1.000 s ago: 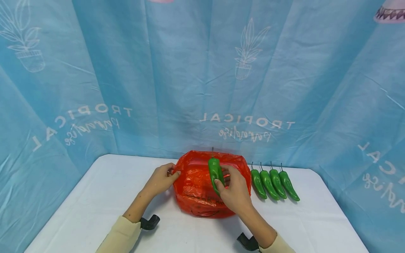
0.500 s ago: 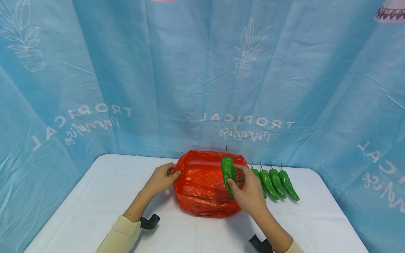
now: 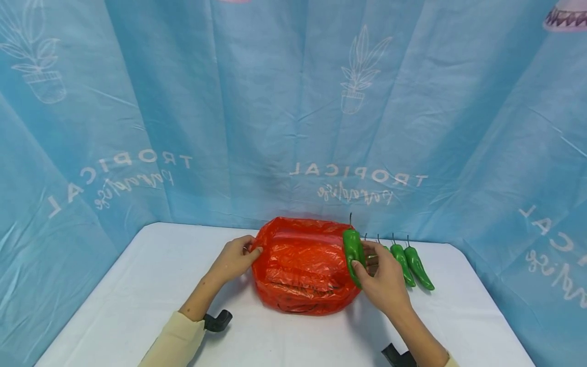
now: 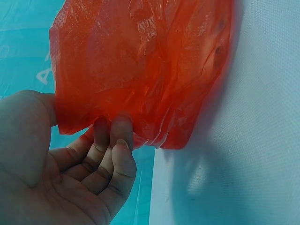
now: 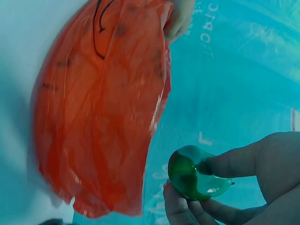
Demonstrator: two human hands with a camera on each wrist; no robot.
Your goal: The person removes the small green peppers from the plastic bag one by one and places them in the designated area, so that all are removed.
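A red plastic bag stands on the table with its mouth spread wide. My left hand pinches the left edge of that bag; the left wrist view shows thumb and fingers on the red film. In my right hand is a green chili pepper, held stem up by thumb and fingers over the bag's right edge. From the right wrist view, the pepper is seen tip-on and apart from the bag. More green chili peppers lie in a row to the right, partly hidden by my right hand.
A white cloth covers the table. Behind it and at both sides hangs a blue printed curtain. A black wrist mount juts from my left sleeve, another from my right wrist.
My right hand has carried the chili pepper rightward, from over the middle of the bag to its right edge, and now covers part of the pepper row. The left hand has stayed in place.
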